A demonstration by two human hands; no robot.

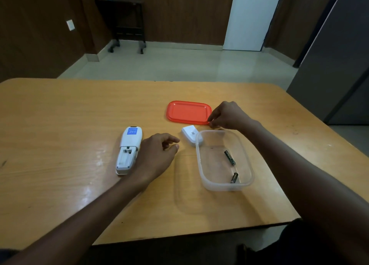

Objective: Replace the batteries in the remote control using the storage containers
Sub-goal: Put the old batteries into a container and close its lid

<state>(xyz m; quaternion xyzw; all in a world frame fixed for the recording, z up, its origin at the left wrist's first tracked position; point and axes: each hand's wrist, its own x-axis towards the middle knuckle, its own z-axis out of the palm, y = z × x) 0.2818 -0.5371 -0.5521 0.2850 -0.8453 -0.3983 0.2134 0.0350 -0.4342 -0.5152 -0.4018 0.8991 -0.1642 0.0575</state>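
Remote (128,151) lies bay-open at 9 o'clock; left hand (154,157) relaxed, empty beside it. Right hand (229,116) pinches lid (188,112) corner at 12. Risk: lid closing traps batteries (229,157) in tub (224,161).

Blue label on white plastic remote (128,150): print too small to read.
Right hand (229,116) fingertips: grip on orange plastic lid's (188,112) corner unclear.

White remote (129,150) with a blue label, red lid (188,112), clear tub (223,161), black batteries (229,157), tan wood-grain counter (60,115).
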